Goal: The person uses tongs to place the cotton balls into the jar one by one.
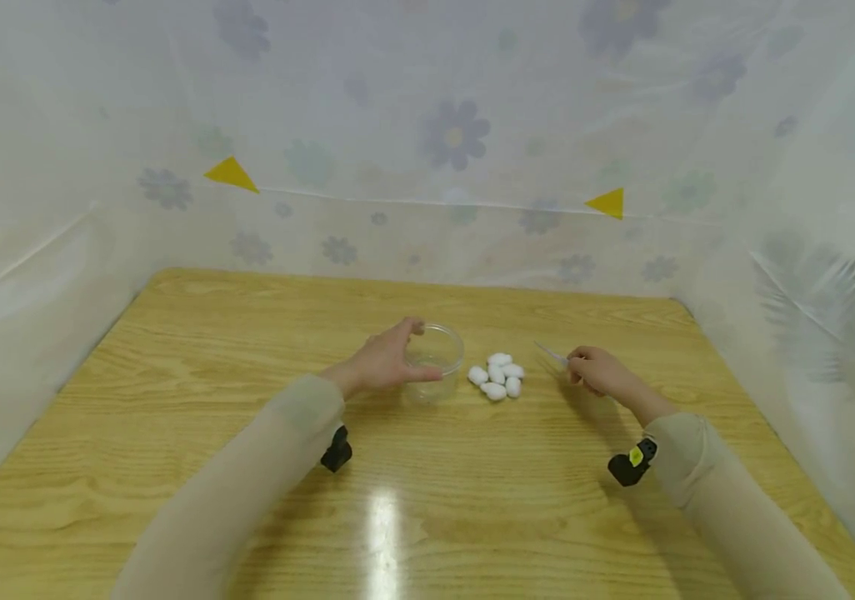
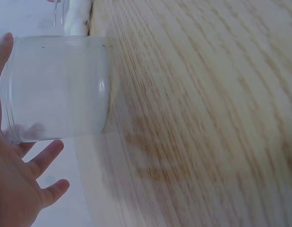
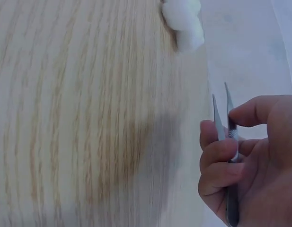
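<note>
My left hand (image 1: 386, 358) is spread about the rim of a clear round plastic jar (image 1: 437, 385), thumb on the near side and fingers on the far side. In the left wrist view the jar (image 2: 60, 90) stands upright on the table, and nothing shows inside it. My right hand (image 1: 602, 371) holds metal tweezers (image 1: 551, 353). The right wrist view shows thumb and fingers about the tweezers (image 3: 231, 142), whose tips are apart with nothing between them. Between the two hands lies a cluster of several white cotton balls (image 1: 497, 375), just right of the jar.
The wooden table (image 1: 472, 500) carries all of this. Pale flowered sheeting (image 1: 397, 125) rises behind and at both sides, with two yellow triangles (image 1: 607, 203) on the back. Each wrist wears a small black camera (image 1: 630, 467).
</note>
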Action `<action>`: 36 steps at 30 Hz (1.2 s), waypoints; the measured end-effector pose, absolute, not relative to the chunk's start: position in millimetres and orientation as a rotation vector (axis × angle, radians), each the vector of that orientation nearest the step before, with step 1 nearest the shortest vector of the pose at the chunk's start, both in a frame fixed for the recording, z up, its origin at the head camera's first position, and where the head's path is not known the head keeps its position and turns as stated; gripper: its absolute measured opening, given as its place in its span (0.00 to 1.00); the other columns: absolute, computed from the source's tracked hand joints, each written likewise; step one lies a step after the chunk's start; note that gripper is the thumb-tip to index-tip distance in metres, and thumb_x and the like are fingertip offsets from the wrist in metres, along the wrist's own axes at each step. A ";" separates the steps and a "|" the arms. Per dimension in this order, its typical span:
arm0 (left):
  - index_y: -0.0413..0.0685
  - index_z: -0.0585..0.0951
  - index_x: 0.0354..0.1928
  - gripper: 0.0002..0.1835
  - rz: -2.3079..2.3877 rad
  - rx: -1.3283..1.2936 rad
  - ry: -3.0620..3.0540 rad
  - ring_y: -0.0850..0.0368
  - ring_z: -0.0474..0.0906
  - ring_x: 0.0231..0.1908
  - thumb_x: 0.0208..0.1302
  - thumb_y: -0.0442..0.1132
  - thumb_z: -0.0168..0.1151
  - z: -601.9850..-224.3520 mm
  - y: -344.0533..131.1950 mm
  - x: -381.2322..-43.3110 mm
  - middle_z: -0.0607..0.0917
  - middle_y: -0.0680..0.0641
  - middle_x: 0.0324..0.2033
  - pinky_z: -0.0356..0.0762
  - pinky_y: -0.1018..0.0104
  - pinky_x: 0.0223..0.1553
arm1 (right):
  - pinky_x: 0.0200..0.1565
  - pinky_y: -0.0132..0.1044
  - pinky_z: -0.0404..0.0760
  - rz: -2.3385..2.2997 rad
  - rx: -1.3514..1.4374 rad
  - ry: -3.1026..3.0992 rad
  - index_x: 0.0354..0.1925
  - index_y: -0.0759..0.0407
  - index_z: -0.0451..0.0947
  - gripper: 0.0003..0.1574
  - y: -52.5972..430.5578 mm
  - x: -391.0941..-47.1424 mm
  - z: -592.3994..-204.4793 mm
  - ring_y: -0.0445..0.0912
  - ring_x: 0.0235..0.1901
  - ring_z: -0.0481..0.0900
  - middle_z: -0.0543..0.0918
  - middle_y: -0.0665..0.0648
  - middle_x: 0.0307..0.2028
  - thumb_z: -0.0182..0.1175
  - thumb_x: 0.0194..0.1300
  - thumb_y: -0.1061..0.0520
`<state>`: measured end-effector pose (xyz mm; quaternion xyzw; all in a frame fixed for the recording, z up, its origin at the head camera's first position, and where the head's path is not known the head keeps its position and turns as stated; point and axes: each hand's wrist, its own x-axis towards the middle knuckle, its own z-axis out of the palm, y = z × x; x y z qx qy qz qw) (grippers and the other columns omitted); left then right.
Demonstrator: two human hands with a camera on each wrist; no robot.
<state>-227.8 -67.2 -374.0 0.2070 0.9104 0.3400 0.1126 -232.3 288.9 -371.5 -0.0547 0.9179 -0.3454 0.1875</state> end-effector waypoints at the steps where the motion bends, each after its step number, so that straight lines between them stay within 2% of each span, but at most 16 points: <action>1: 0.50 0.57 0.68 0.47 0.998 0.609 2.670 0.46 0.68 0.61 0.52 0.63 0.64 -374.1 -67.2 -227.8 0.66 0.46 0.66 0.53 0.41 0.66 | 0.19 0.34 0.61 -0.967 -0.148 2.592 0.53 0.74 0.65 0.24 290.4 -232.2 -371.1 0.38 0.13 0.55 0.76 0.59 0.31 0.38 0.73 0.54; 6: 0.50 0.56 0.68 0.48 1.003 0.610 2.667 0.46 0.66 0.63 0.51 0.64 0.65 -374.0 -67.7 -226.9 0.66 0.46 0.66 0.55 0.42 0.66 | 0.18 0.33 0.62 -0.916 -0.128 2.665 0.49 0.71 0.69 0.27 293.8 -229.8 -370.1 0.38 0.13 0.58 0.78 0.58 0.28 0.46 0.72 0.47; 11: 0.49 0.57 0.69 0.49 1.013 0.610 2.663 0.45 0.65 0.64 0.51 0.64 0.65 -373.2 -68.9 -226.8 0.66 0.46 0.66 0.55 0.42 0.66 | 0.26 0.35 0.71 -0.833 -0.236 2.780 0.46 0.68 0.73 0.23 292.7 -227.1 -371.2 0.45 0.24 0.74 0.80 0.63 0.31 0.51 0.70 0.47; 13: 0.49 0.56 0.69 0.49 1.016 0.610 2.657 0.46 0.65 0.64 0.51 0.64 0.65 -372.9 -69.2 -226.6 0.66 0.46 0.66 0.55 0.42 0.66 | 0.29 0.37 0.72 -0.802 -0.298 2.819 0.44 0.65 0.75 0.21 291.9 -226.3 -372.1 0.47 0.28 0.76 0.80 0.62 0.31 0.54 0.68 0.47; 18: 0.50 0.55 0.69 0.49 1.034 0.598 2.635 0.47 0.63 0.65 0.51 0.63 0.65 -373.1 -69.4 -226.1 0.65 0.46 0.67 0.59 0.45 0.65 | 0.27 0.37 0.69 -0.725 -0.444 2.878 0.41 0.59 0.77 0.16 289.1 -223.4 -373.8 0.45 0.24 0.70 0.80 0.58 0.29 0.57 0.66 0.48; 27: 0.50 0.55 0.69 0.50 1.062 0.551 2.611 0.48 0.62 0.66 0.50 0.63 0.66 -372.4 -70.4 -224.0 0.64 0.48 0.67 0.62 0.47 0.64 | 0.22 0.33 0.64 -0.632 -0.593 2.884 0.40 0.55 0.77 0.13 286.0 -217.7 -376.2 0.40 0.18 0.64 0.78 0.54 0.24 0.59 0.64 0.48; 36: 0.50 0.56 0.69 0.49 1.057 0.535 2.614 0.48 0.62 0.66 0.50 0.61 0.67 -371.7 -69.7 -222.8 0.64 0.48 0.67 0.61 0.46 0.64 | 0.24 0.32 0.68 -0.648 -0.676 2.829 0.38 0.54 0.78 0.12 285.2 -214.3 -379.2 0.38 0.20 0.68 0.78 0.48 0.24 0.61 0.63 0.47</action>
